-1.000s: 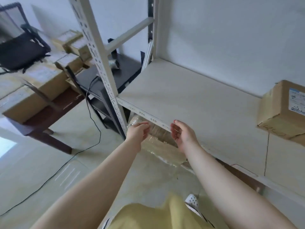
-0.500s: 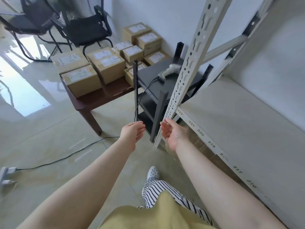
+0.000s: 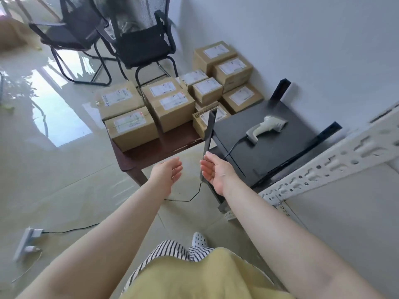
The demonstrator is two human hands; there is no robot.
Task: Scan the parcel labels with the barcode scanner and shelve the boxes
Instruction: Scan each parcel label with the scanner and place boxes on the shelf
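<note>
Both hands are empty with fingers relaxed, the left hand [image 3: 167,172] and right hand [image 3: 216,170] held palm to palm, apparently sized to take a box. The taped cardboard boxes [image 3: 151,108], white labels up for scanning, crowd the dark wooden surface [image 3: 159,151]. The pale plastic scanner [image 3: 266,128] lies on the black stand [image 3: 287,145].

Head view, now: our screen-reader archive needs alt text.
Both empty hands, left hand and right hand, reach open toward labelled boxes on a low table. A scanner lies on a black stand to the right.
</note>
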